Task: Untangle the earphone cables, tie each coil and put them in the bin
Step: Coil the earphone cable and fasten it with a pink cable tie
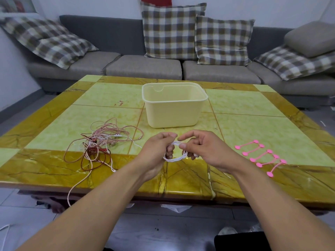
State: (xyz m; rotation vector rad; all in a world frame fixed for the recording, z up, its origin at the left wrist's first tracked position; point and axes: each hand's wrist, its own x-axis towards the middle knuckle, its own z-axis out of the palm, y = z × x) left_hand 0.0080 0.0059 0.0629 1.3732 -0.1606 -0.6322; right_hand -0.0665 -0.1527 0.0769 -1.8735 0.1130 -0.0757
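Observation:
A small white earphone coil (175, 158) hangs between both hands just above the table's front edge. My left hand (155, 149) pinches its left side, and my right hand (201, 147) holds its right side between thumb and fingers. A tangle of pink, red and white earphone cables (103, 142) lies on the table to the left, with one pale strand drooping over the front edge. The pale yellow bin (174, 113) stands behind my hands and looks empty. Several pink cable ties (261, 156) lie in a row to the right.
The yellow-green marbled table (244, 113) spreads wide around the bin. A grey sofa (145, 66) with checked cushions runs along its far side. Below the table's front edge is grey floor with scraps of plastic wrap.

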